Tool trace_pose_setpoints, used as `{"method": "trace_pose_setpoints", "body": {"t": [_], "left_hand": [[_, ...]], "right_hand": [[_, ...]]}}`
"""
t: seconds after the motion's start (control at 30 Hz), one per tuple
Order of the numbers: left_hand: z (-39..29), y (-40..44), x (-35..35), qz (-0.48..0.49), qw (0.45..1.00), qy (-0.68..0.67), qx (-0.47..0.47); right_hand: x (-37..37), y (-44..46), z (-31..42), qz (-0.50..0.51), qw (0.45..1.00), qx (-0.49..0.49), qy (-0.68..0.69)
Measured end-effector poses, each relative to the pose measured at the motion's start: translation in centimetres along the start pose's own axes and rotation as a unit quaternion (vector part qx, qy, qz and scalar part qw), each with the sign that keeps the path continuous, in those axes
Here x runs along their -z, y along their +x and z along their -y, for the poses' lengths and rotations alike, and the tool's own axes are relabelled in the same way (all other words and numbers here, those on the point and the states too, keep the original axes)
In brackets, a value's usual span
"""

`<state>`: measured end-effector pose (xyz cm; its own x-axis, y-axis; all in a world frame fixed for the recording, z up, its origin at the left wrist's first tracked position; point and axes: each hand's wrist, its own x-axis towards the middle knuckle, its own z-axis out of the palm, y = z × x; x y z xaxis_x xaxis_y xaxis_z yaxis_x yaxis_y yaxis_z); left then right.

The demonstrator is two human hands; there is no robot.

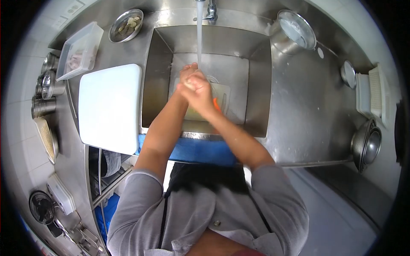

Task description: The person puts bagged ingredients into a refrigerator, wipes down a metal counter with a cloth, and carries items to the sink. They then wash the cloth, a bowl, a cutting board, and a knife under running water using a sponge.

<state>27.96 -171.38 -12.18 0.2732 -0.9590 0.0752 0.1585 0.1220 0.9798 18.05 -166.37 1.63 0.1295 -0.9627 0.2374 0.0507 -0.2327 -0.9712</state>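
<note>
Both hands are pressed together over the sink (260, 85), just below a falling stream of water (199, 40). My left hand (187, 71) reaches forward, its fingertips showing past the other hand and much of its palm hidden. Across it lies my right hand (200, 87), its fingers closed around the left. Whether anything small sits between the palms I cannot tell. Beneath them in the sink are a pale flat piece (221, 94) with a slot-like mark and an orange item (216, 103), partly covered by the right wrist.
A white cutting board (110, 109) lies left of the sink. Behind it stand a plastic tub (81, 51) and a metal bowl (126, 25) with food pieces. A metal pot (294, 32) is at back right, stacked bowls (366, 145) at far right. The tap (211, 13) is running.
</note>
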Motion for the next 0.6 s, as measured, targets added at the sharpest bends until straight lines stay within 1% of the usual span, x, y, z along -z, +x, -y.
{"method": "trace_pose_setpoints", "body": {"t": [0.03,0.07,0.1,0.13,0.17,0.2,0.27,0.3,0.33,0.37,0.43,0.47,0.53,0.57,0.6], "left_hand": [[1.3,-0.3,0.2,0.021,1.0,-0.009,-0.021],[-0.7,-0.9,-0.6,0.006,0.988,-0.109,0.105],[-3.8,-1.6,-1.7,-0.011,0.952,-0.205,0.228],[-8.6,-1.6,-4.1,-0.078,0.925,-0.152,0.339],[-13.6,-1.6,-6.5,-0.146,0.876,-0.115,0.445],[-13.6,-1.5,-6.1,-0.094,0.899,-0.078,0.42],[-12.5,-1.0,-4.0,0.008,0.932,-0.008,0.363],[-11.3,-0.1,-3.2,0.0,0.939,-0.119,0.322],[-10.2,0.3,-1.8,0.029,0.937,-0.13,0.324],[-12.1,0.3,-1.6,0.056,0.932,-0.141,0.328],[-14.8,0.9,-1.2,0.118,0.923,-0.159,0.331],[-15.3,1.2,-1.2,0.144,0.927,-0.142,0.316],[-16.2,1.9,-1.0,0.193,0.934,-0.107,0.279],[-16.7,2.2,-0.9,0.2,0.936,-0.096,0.275],[-17.1,2.3,-0.8,0.206,0.936,-0.086,0.273]], "right_hand": [[-0.5,-0.6,0.6,-0.016,0.988,0.107,-0.112],[-0.2,-0.2,-0.1,-0.032,0.99,0.055,-0.124],[0.3,0.9,-1.5,-0.047,0.99,0.002,-0.135],[1.0,2.6,-2.7,-0.064,0.986,-0.047,-0.145],[2.4,4.8,-3.3,-0.027,0.966,-0.167,-0.193],[4.0,6.6,-3.8,0.01,0.929,-0.285,-0.236],[6.3,7.8,-5.9,0.113,0.881,-0.251,-0.385],[7.0,8.2,-5.7,0.099,0.871,-0.241,-0.417],[7.6,8.3,-5.6,0.087,0.859,-0.232,-0.449],[7.9,8.1,-5.4,0.075,0.845,-0.225,-0.479],[7.9,8.1,-4.9,0.093,0.904,-0.211,-0.36],[7.9,8.0,-4.5,0.101,0.928,-0.202,-0.297],[7.5,6.7,-2.8,0.084,0.899,-0.095,-0.419],[7.3,6.6,-2.0,0.074,0.876,-0.041,-0.475],[7.3,7.0,-1.2,0.069,0.876,-0.063,-0.474]]}}
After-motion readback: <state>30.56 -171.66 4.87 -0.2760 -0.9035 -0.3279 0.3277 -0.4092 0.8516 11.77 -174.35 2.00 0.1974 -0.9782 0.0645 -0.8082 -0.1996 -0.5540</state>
